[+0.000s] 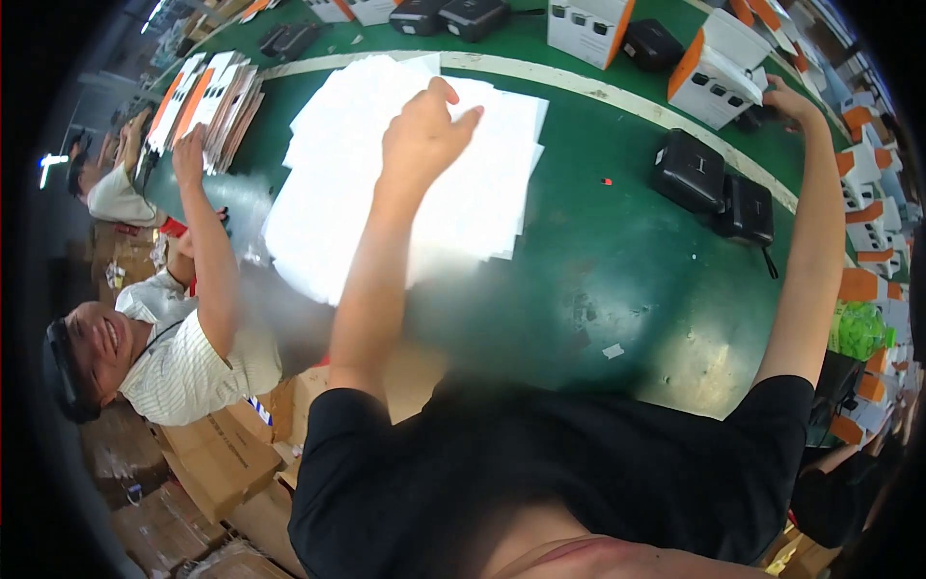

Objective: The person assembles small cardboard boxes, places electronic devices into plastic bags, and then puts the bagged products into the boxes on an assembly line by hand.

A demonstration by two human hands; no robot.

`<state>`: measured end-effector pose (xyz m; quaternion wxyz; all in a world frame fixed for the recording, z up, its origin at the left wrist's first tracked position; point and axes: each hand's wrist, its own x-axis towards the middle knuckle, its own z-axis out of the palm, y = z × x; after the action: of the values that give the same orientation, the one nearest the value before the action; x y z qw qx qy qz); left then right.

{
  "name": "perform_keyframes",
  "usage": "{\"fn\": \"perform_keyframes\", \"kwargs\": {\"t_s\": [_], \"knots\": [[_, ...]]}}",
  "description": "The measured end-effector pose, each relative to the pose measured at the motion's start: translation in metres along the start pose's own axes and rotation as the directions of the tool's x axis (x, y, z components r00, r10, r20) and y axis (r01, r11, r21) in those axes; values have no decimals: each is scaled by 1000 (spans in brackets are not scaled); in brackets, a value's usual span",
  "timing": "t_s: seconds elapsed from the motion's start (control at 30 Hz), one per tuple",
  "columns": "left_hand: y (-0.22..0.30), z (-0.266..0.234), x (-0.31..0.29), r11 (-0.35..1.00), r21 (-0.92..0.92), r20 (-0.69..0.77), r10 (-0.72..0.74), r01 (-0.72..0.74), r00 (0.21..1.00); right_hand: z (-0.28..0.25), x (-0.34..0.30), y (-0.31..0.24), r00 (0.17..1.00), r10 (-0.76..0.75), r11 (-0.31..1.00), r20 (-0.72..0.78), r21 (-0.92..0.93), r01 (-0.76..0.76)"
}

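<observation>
My left hand (pixel 424 135) is over a broad spread of overlapping white paper sheets (pixel 328 183). Its thumb and index finger are apart, with nothing between them; the other fingers curl under. Stretched to the far right, my right hand (pixel 793 102) is beside a white and orange box (pixel 712 89) printed with pictures of black devices. A dark object (pixel 749 119) shows just below its fingertips. Whether those fingers grip anything cannot be made out. Nearer than that box, two black zippered cases (pixel 689 170) (pixel 747 208) lie against each other.
The green table (pixel 569 299) carries a pale strip (pixel 627 100), a small red bit (pixel 606 181) and a paper scrap (pixel 612 351). More boxes (pixel 588 31) and black cases (pixel 475 17) line the far side. At left, a person (pixel 183 338) reaches to stacked orange-white cartons (pixel 207 101).
</observation>
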<state>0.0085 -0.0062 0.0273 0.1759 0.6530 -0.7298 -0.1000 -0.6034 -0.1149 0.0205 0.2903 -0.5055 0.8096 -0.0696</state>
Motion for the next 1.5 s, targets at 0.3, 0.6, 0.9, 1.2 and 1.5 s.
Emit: {"fn": "perform_keyframes", "kwargs": {"t_s": [0.3,0.6,0.9,1.2,1.5], "knots": [[-39,43,4,950,-258,-256,111,-178,960,-23,-104,-50,902,-378,838,-211,-491,236],[-2,28,-7,627,-745,-256,44,-226,966,122,-298,-141,840,-126,44,-528,843,536],[9,28,-15,326,-892,-311,55,-312,949,240,-254,-260,867,-490,261,-91,933,246],[38,34,-11,608,-671,-421,159,-424,893,258,-234,-267,839,-434,113,-327,905,411],[12,57,-3,297,-954,-45,-17,-38,999,287,-219,-277,651,-560,153,-513,708,689]]}}
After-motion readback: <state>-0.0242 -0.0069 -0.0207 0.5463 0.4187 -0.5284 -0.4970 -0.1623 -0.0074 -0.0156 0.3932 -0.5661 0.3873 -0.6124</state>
